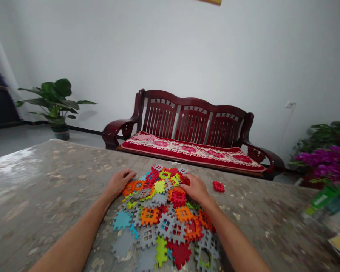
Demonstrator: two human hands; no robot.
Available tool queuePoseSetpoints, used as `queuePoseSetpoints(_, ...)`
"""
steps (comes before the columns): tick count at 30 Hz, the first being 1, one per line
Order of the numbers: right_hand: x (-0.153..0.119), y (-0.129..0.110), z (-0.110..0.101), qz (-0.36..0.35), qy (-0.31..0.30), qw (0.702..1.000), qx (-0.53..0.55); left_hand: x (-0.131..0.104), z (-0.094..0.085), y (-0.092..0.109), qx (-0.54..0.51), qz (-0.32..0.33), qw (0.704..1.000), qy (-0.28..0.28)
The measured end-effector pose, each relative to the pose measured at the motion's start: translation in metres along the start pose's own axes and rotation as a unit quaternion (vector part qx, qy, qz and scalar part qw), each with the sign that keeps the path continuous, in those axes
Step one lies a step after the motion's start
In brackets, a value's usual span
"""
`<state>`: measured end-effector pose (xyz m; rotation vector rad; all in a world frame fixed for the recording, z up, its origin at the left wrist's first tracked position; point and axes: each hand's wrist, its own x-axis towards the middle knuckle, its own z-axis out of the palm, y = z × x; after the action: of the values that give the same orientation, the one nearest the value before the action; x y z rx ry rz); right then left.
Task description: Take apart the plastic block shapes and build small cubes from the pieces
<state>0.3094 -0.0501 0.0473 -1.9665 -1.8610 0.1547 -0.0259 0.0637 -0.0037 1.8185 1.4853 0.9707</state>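
A heap of interlocking plastic building tiles (159, 198) in grey, red, orange, lime green and blue lies on the table between my arms. My left hand (120, 183) rests at the heap's far left side, its fingers stretched beside an orange tile (133, 186). At the far right side, my right hand (195, 187) has its thumb and fingers apart around a dark red tile (184, 180); a firm grip on it does not show. Several tiles have square window cut-outs, like the orange one (149, 216) near the middle.
A lone red tile (218, 186) lies right of the heap on the patterned tabletop (59, 189). Behind the table stands a dark wooden bench (191, 117) with a red floral cover. Purple flowers (327, 162) and a green packet (323, 198) are at the right, a potted plant (56, 102) at the left.
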Motion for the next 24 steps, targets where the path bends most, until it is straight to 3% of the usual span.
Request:
queuePoseSetpoints(5,0.002,-0.004,0.007,0.02,0.011,0.999,-0.041,0.002,0.001,-0.004,0.0,-0.002,1.0,-0.004)
queuePoseSetpoints(9,0.004,0.01,0.014,0.035,0.084,0.996,0.015,0.002,0.002,-0.006,-0.014,0.005,1.0,-0.002)
queuePoseSetpoints(12,0.006,0.034,0.013,0.05,0.143,0.982,0.111,0.002,0.001,-0.006,-0.027,0.004,1.0,0.0)
queuePoseSetpoints(15,0.004,0.067,0.004,0.057,0.157,0.968,0.189,0.0,0.0,-0.002,-0.025,-0.005,1.0,0.003)
queuePoseSetpoints(20,-0.013,0.121,-0.011,0.08,0.144,0.97,0.181,-0.002,-0.003,0.006,-0.005,-0.014,1.0,0.002)
queuePoseSetpoints(24,-0.029,0.145,-0.015,0.088,0.164,0.97,0.156,-0.002,-0.003,0.007,0.008,-0.019,1.0,0.002)
